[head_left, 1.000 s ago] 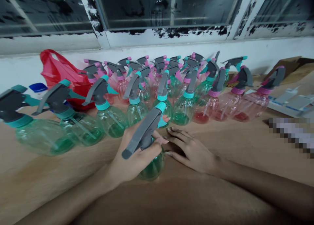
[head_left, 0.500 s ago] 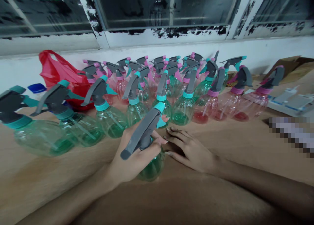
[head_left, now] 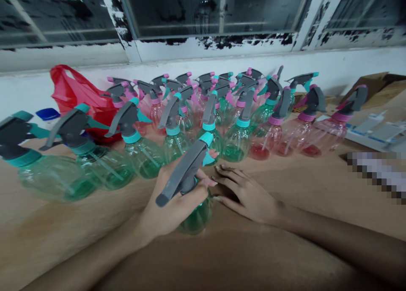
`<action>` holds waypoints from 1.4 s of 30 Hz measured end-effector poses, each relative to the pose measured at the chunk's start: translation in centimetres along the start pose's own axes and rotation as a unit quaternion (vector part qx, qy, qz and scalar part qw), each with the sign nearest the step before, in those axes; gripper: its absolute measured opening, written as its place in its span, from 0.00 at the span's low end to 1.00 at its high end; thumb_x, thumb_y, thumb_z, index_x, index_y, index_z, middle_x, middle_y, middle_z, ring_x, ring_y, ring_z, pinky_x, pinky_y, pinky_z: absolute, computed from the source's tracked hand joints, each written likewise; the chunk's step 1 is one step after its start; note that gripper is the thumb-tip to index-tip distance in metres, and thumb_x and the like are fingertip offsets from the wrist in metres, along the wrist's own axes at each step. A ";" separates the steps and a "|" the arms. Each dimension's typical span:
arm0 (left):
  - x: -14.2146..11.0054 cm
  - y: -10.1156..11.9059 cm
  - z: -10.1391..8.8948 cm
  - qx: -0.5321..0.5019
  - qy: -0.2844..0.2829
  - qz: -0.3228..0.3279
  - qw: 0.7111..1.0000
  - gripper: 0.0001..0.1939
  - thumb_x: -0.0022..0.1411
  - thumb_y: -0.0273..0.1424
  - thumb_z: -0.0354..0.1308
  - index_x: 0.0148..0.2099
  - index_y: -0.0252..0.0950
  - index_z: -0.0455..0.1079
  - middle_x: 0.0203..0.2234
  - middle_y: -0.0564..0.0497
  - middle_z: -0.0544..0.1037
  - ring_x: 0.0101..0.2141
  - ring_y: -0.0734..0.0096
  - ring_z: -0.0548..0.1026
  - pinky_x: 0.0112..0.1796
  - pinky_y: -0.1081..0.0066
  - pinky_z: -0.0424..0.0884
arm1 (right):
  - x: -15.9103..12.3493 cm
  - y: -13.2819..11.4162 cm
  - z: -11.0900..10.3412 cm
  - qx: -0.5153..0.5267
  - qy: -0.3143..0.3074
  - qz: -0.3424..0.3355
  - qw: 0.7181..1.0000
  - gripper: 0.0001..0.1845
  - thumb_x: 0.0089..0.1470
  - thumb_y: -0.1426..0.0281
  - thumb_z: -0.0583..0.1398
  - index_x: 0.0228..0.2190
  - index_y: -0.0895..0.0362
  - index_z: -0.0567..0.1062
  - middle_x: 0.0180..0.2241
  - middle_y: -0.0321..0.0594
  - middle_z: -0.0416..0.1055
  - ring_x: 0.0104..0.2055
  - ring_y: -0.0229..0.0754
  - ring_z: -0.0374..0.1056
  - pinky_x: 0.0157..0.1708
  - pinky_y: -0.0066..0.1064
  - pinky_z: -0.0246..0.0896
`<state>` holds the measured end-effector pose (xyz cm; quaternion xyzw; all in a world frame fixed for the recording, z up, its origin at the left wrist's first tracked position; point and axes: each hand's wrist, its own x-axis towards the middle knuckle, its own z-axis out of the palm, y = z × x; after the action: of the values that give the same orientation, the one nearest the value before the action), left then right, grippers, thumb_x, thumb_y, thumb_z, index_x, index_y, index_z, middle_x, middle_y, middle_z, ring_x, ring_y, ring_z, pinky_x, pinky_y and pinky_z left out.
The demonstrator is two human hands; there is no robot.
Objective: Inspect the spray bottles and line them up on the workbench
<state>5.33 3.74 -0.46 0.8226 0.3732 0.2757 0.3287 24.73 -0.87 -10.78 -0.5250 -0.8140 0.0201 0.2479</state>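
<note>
My left hand (head_left: pixel 173 202) is wrapped round the neck of a green spray bottle (head_left: pixel 196 217) with a grey and turquoise trigger head. The bottle stands on the wooden table close in front of me, and its neck is partly hidden by my fingers. To the right of it, my right hand (head_left: pixel 247 193) rests on the tabletop with its fingers spread and nothing in them. Just beyond my hands stands a row of more spray bottles, among them a green one (head_left: pixel 234 149) with a turquoise collar and a pink one (head_left: pixel 261 145) with a pink collar.
Several more pink and green spray bottles crowd toward the wall. A red plastic bag (head_left: pixel 74 92) and a blue cap (head_left: pixel 48 113) are at the back left. Brown cardboard (head_left: pixel 377 88) and a white tray-like item (head_left: pixel 374 130) lie on the right, near a blurred-out object (head_left: pixel 377 172).
</note>
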 end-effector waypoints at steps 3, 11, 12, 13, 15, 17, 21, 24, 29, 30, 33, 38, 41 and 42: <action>0.0 0.0 0.0 -0.006 -0.008 -0.004 1.000 0.07 0.54 0.32 0.50 0.31 0.39 0.69 0.25 0.53 0.76 0.22 0.71 0.71 0.25 0.70 0.67 | 0.0 0.0 -0.1 -0.002 -0.012 0.004 1.000 0.24 0.58 0.58 0.54 0.51 0.59 0.68 0.54 0.52 0.65 0.59 0.51 0.56 0.55 0.48 0.55; 0.0 0.2 -0.1 -0.021 -0.021 -0.007 1.000 0.11 0.53 0.30 0.50 0.39 0.38 0.69 0.27 0.53 0.78 0.22 0.70 0.71 0.26 0.69 0.69 | 0.0 0.0 -0.1 -0.005 -0.015 0.002 1.000 0.24 0.58 0.59 0.54 0.51 0.59 0.68 0.55 0.50 0.64 0.60 0.51 0.55 0.56 0.48 0.54; 0.0 0.3 -0.2 -0.020 -0.023 -0.005 1.000 0.12 0.53 0.29 0.50 0.40 0.38 0.69 0.27 0.54 0.78 0.22 0.70 0.71 0.27 0.69 0.69 | 0.0 0.0 -0.1 -0.005 -0.012 0.001 1.000 0.24 0.58 0.58 0.54 0.51 0.58 0.68 0.54 0.50 0.64 0.60 0.51 0.55 0.55 0.49 0.55; 0.0 0.3 -0.2 -0.018 -0.023 -0.002 1.000 0.12 0.53 0.29 0.50 0.39 0.38 0.70 0.27 0.54 0.78 0.22 0.71 0.71 0.28 0.69 0.69 | 0.0 0.0 0.0 -0.004 -0.010 0.000 1.000 0.24 0.58 0.58 0.54 0.52 0.58 0.67 0.54 0.50 0.65 0.60 0.51 0.55 0.55 0.50 0.55; 0.0 0.4 -0.2 -0.011 -0.020 0.002 1.000 0.09 0.53 0.29 0.50 0.35 0.38 0.70 0.27 0.53 0.79 0.25 0.70 0.73 0.31 0.69 0.71 | 0.0 0.0 0.0 -0.005 -0.009 -0.001 1.000 0.24 0.58 0.58 0.53 0.52 0.58 0.67 0.54 0.50 0.64 0.59 0.51 0.55 0.55 0.50 0.56; 0.0 0.4 -0.2 -0.006 -0.016 0.001 1.000 0.08 0.53 0.29 0.49 0.32 0.38 0.71 0.28 0.53 0.79 0.27 0.69 0.74 0.34 0.68 0.71 | 0.0 0.1 0.0 -0.008 -0.013 -0.001 1.000 0.24 0.58 0.58 0.53 0.52 0.58 0.67 0.55 0.50 0.64 0.60 0.51 0.55 0.55 0.49 0.55; 0.0 0.6 -0.3 -0.022 -0.021 0.007 1.000 0.09 0.53 0.28 0.50 0.32 0.40 0.71 0.28 0.54 0.79 0.30 0.68 0.76 0.38 0.68 0.72 | -0.1 0.1 0.2 -0.010 -0.001 -0.006 1.000 0.25 0.58 0.58 0.54 0.53 0.59 0.67 0.54 0.51 0.65 0.60 0.51 0.55 0.55 0.50 0.55; 0.0 0.6 -0.4 -0.032 -0.027 0.021 0.999 0.08 0.53 0.28 0.50 0.27 0.41 0.70 0.27 0.55 0.79 0.33 0.68 0.77 0.40 0.68 0.72 | -0.1 0.1 0.2 -0.008 0.010 -0.008 1.000 0.25 0.58 0.58 0.54 0.53 0.58 0.66 0.54 0.50 0.66 0.59 0.51 0.56 0.54 0.50 0.57; 0.0 0.5 -0.4 -0.039 -0.051 0.015 0.998 0.08 0.55 0.30 0.50 0.27 0.40 0.70 0.29 0.54 0.79 0.33 0.67 0.77 0.36 0.69 0.73 | 0.0 0.1 0.1 -0.008 0.003 -0.004 1.000 0.26 0.58 0.58 0.54 0.54 0.57 0.65 0.54 0.50 0.66 0.59 0.51 0.56 0.55 0.49 0.56; 0.0 0.5 -0.3 -0.034 -0.046 0.004 0.998 0.08 0.55 0.31 0.50 0.28 0.40 0.70 0.28 0.53 0.79 0.33 0.67 0.77 0.36 0.68 0.73 | 0.0 0.1 0.1 -0.008 0.001 -0.004 1.000 0.26 0.58 0.58 0.54 0.54 0.58 0.66 0.54 0.50 0.66 0.59 0.51 0.56 0.55 0.49 0.56; 0.0 0.6 -0.1 -0.022 -0.017 -0.025 0.999 0.08 0.54 0.32 0.50 0.32 0.39 0.70 0.26 0.52 0.78 0.31 0.65 0.77 0.35 0.67 0.73 | 0.0 0.1 0.1 -0.003 0.001 -0.004 1.000 0.25 0.58 0.58 0.53 0.52 0.58 0.68 0.54 0.51 0.66 0.60 0.51 0.56 0.55 0.49 0.56; 0.0 0.7 0.1 -0.012 -0.004 -0.015 1.000 0.09 0.54 0.33 0.50 0.36 0.41 0.70 0.24 0.54 0.77 0.31 0.65 0.76 0.32 0.68 0.72 | 0.0 0.0 0.0 0.001 -0.001 -0.001 1.000 0.23 0.57 0.59 0.54 0.50 0.57 0.68 0.54 0.51 0.65 0.59 0.51 0.56 0.54 0.50 0.56; -0.1 0.7 0.2 -0.003 0.002 -0.014 1.000 0.07 0.55 0.33 0.50 0.31 0.40 0.69 0.25 0.53 0.77 0.28 0.67 0.75 0.31 0.68 0.71 | 0.0 0.0 0.0 -0.001 -0.006 0.000 1.000 0.23 0.58 0.59 0.54 0.51 0.57 0.68 0.54 0.50 0.65 0.59 0.51 0.56 0.55 0.50 0.55; -0.1 0.7 0.2 -0.004 0.003 -0.019 1.000 0.07 0.55 0.34 0.50 0.30 0.40 0.68 0.26 0.52 0.77 0.27 0.68 0.74 0.31 0.68 0.71 | 0.0 0.0 0.0 -0.002 -0.009 0.000 1.000 0.23 0.58 0.59 0.54 0.50 0.57 0.68 0.54 0.50 0.65 0.60 0.51 0.55 0.55 0.50 0.55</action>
<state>5.76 3.25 -0.11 0.8132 0.3887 0.2732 0.3360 24.78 -0.86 -10.80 -0.5255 -0.8160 0.0232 0.2396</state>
